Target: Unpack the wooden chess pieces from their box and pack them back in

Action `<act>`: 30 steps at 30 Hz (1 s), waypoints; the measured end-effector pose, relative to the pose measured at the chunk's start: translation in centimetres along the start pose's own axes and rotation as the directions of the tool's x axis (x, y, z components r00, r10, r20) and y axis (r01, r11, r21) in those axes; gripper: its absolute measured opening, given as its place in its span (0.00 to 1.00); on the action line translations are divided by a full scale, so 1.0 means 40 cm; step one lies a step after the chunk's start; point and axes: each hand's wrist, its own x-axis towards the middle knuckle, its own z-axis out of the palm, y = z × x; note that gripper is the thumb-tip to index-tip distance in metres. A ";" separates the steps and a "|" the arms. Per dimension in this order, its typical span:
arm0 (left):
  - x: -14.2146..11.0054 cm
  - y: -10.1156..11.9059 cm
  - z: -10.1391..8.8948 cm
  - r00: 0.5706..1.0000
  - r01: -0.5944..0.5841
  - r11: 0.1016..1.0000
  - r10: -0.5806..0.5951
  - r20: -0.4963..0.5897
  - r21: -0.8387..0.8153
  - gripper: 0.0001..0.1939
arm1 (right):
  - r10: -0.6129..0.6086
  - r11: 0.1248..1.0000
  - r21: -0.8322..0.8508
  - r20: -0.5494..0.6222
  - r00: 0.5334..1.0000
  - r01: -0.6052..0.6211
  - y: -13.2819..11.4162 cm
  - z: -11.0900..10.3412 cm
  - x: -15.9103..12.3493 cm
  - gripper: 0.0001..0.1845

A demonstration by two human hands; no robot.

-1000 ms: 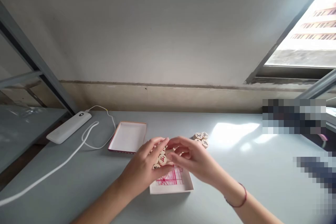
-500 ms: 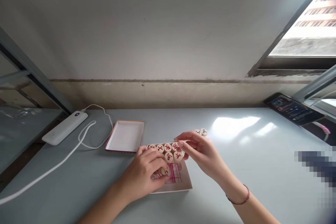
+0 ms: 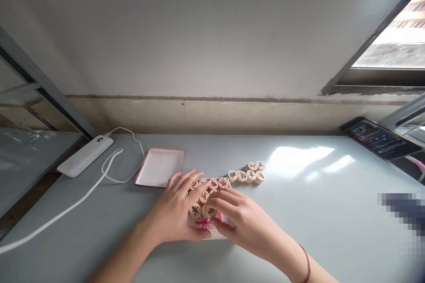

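A shallow white box [image 3: 219,233] sits in front of me, a red-lined board pattern showing at its near end. Round wooden Chinese chess pieces fill its far part, with red-marked ones such as this red piece [image 3: 204,196] in rows. A black-marked piece [image 3: 195,210] lies on the near left side. My left hand [image 3: 172,212] rests over the box's left side, fingers spread and holding nothing. My right hand [image 3: 241,216] pinches another black-marked chess piece [image 3: 210,211] between thumb and fingers, inside the box beside the first. The right fingers cover some red pieces.
Several stacked black-marked pieces [image 3: 251,175] stand on the grey table behind the box, to the right. The box lid [image 3: 160,167] lies inside up at the back left. A white power bank [image 3: 85,155] with its cable [image 3: 83,201] is farther left. A phone [image 3: 378,136] leans at the far right.
My right hand has moved from the box's far right corner down and left into the box with a piece. My left fingers have spread toward the far left. The stacked pieces are now uncovered.
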 end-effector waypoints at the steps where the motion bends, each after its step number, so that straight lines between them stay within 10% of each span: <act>1: -0.001 -0.002 0.001 1.000 0.005 1.000 -0.005 0.029 0.000 0.49 | -0.046 0.998 -0.048 -0.010 0.999 0.045 0.005 0.011 0.001 0.07; 12: -0.006 0.002 0.013 0.997 -0.005 0.999 0.008 0.082 -0.037 0.57 | -0.153 0.978 -0.161 -0.102 0.983 0.136 0.026 0.019 0.019 0.04; 15: -0.005 -0.003 0.016 0.998 -0.029 0.999 0.031 0.063 -0.035 0.56 | 0.073 0.988 -0.120 -0.202 0.977 -0.099 0.079 -0.050 0.015 0.10; 19: -0.004 -0.004 0.013 0.996 -0.029 0.999 0.032 0.078 -0.042 0.53 | 0.535 0.788 -0.231 -0.202 0.820 -0.571 0.172 -0.147 0.016 0.15; 30: -0.006 -0.002 0.009 0.995 -0.020 0.999 0.024 0.102 -0.042 0.53 | 0.723 0.642 -0.463 0.102 0.683 -0.611 0.223 -0.175 0.102 0.15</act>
